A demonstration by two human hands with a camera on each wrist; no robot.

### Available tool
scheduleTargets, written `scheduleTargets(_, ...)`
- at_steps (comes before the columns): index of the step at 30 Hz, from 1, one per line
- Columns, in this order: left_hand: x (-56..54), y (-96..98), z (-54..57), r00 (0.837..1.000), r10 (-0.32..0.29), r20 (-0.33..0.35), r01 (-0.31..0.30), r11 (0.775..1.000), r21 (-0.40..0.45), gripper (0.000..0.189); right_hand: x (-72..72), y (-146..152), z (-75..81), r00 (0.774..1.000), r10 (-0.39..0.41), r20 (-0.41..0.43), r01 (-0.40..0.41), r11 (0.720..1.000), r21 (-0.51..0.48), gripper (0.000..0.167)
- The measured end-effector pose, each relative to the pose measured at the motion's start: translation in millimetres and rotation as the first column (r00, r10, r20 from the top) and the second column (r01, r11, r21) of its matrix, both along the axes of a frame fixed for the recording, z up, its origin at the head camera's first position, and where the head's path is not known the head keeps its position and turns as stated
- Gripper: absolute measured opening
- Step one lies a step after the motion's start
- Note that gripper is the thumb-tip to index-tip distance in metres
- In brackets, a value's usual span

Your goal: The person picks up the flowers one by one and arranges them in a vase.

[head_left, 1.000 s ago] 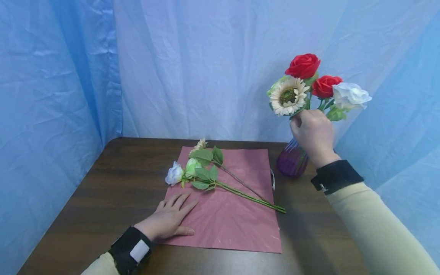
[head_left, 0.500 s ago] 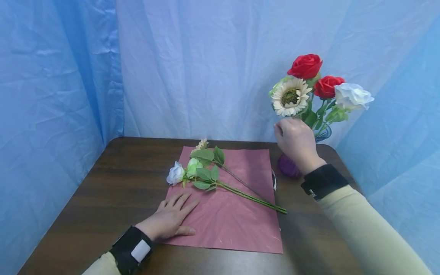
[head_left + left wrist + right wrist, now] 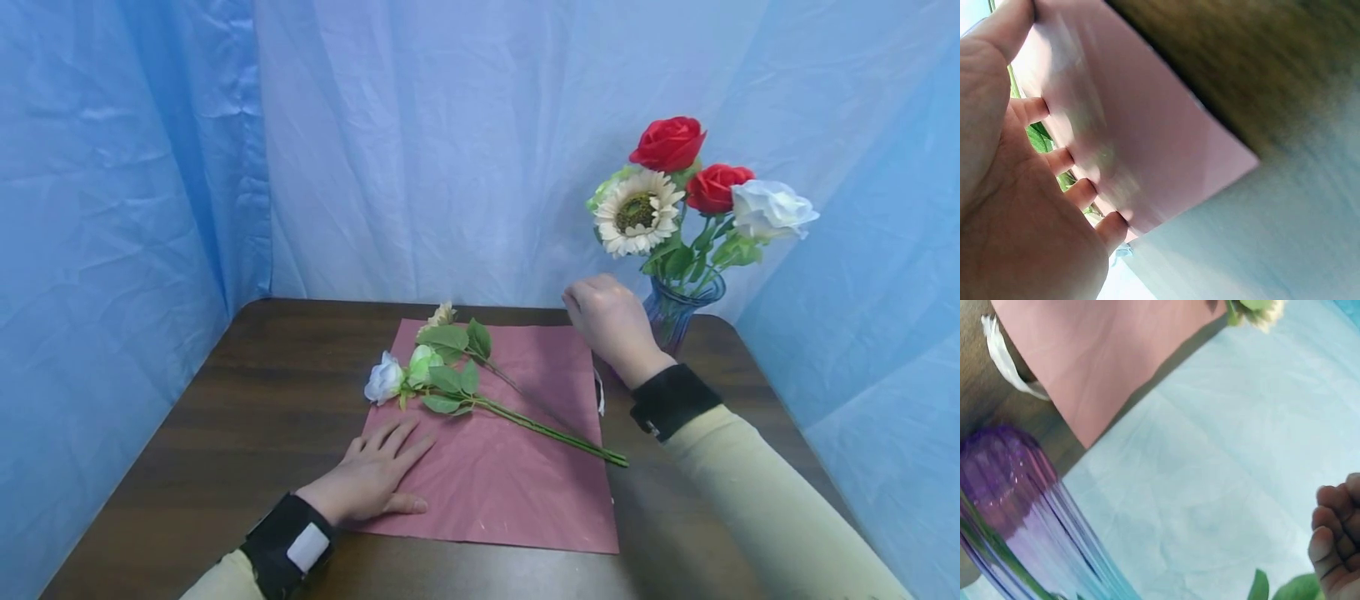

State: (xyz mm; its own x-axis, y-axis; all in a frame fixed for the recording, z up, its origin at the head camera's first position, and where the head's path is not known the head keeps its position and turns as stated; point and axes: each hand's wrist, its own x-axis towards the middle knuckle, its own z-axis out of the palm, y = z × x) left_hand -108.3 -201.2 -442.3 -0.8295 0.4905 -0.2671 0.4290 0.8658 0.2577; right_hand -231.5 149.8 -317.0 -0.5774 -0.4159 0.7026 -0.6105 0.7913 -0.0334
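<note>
My left hand (image 3: 367, 475) rests with spread fingers on the lower left of a pink wrapping paper sheet (image 3: 525, 508). Across that sheet lie a white rose (image 3: 384, 379), a pale green rose (image 3: 423, 365) and a cream sunflower (image 3: 441, 317), their stems pointing right. My right hand (image 3: 611, 321) hovers just left of the glass vase (image 3: 663, 315). Its fingers (image 3: 1322, 544), in the right wrist view, are loosely curled with nothing visible between them. The vase holds red roses (image 3: 667, 143), a cream sunflower (image 3: 636, 214) and a white rose (image 3: 772, 210).
A white ribbon (image 3: 1007, 359) lies on the wooden table (image 3: 247, 400) by the paper's right edge, near the purple vase base (image 3: 1004, 469). Blue cloth (image 3: 450, 150) hangs behind the table and on both sides.
My right hand has left the sunflower in the vase and moved left and down, uncovering the vase's rim. The left hand has stayed on the paper.
</note>
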Motion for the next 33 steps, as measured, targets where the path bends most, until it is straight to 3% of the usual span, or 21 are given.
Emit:
scheduleTargets(14,-1.4,-1.9,-2.2,1.0,-0.011,0.0,0.011,1.0,-0.002,0.09,-1.8,-28,-23.8,0.986,0.024,0.163,-0.05,0.986,0.158,0.006)
scheduleTargets(23,-0.5,-2.1,0.3,1.0,-0.007,0.009,0.007,1.0,0.005,0.09,-5.2,-42,-42.4,0.948,0.053,0.313,-0.114,0.977,0.179,0.014)
scheduleTargets(28,0.9,-2.6,0.8,1.0,0.003,0.026,-0.004,1.0,0.017,0.091,-9.2,-49,-55.1,0.91,0.063,0.41,-0.165,0.961,0.22,0.014)
scheduleTargets(33,-1.2,-2.1,-1.7,1.0,0.005,0.014,-0.005,1.0,0.003,0.09,-12.4,-53,-60.7,0.844,-0.012,0.536,-0.156,0.951,0.267,0.018)
